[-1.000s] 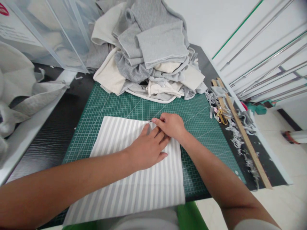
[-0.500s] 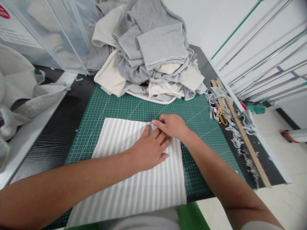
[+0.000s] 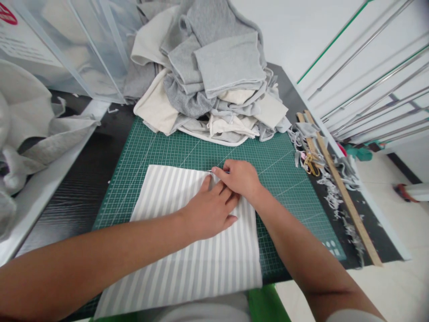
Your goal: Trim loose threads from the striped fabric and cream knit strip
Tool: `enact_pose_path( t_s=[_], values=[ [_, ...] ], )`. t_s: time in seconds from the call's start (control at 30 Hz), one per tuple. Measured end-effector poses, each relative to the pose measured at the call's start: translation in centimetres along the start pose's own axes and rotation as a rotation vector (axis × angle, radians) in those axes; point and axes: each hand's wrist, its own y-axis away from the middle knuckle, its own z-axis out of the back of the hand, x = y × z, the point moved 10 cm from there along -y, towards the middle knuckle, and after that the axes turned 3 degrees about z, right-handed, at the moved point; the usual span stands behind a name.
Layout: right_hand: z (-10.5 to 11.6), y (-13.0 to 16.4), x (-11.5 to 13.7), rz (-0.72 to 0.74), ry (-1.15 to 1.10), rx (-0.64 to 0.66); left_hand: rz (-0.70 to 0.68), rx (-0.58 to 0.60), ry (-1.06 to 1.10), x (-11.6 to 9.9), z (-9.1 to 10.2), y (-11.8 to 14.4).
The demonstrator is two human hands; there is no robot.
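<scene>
A grey-and-white striped cloth (image 3: 174,210) lies flat on the green cutting mat (image 3: 275,179). My left hand (image 3: 209,210) presses flat on the cloth near its far edge, fingers spread. My right hand (image 3: 239,179) sits just beyond it at the cloth's top edge, pinching a small thin metal tool (image 3: 212,171) whose tip pokes out at the edge. What kind of tool it is I cannot tell.
A heap of grey and cream fabric pieces (image 3: 214,76) fills the far end of the mat. Wooden rulers (image 3: 338,188), yellow-handled scissors (image 3: 310,163) and fabric scraps lie along the right edge. Clear plastic bins (image 3: 67,49) and more cloth (image 3: 30,125) stand at the left.
Both hands stay at the cloth's far edge. The view has shifted slightly; no clear movement of the cloth or tool.
</scene>
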Motion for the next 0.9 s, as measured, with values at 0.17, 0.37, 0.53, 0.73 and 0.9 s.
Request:
enact_pose_path(
  t_s=[0.17, 0.37, 0.53, 0.73, 0.9],
  values=[
    [-0.07, -0.31, -0.19, -0.009, -0.01, 0.002, -0.007, 0.004, 0.001, -0.04, 0.02, -0.04],
    [0.09, -0.36, -0.22, 0.032, -0.082, 0.022, -0.004, 0.007, -0.003, 0.02, 0.15, -0.01],
    [0.07, -0.49, -0.28, 0.066, -0.128, 0.05, -0.001, 0.015, 0.001, 0.05, 0.16, 0.0],
    [-0.1, -0.65, -0.2, 0.075, -0.058, 0.062, -0.002, 0.011, 0.004, 0.05, 0.13, -0.01],
    [-0.01, -0.75, 0.01, 0.079, -0.024, 0.058, -0.006, 0.007, -0.008, 0.04, 0.09, 0.0]
  ],
)
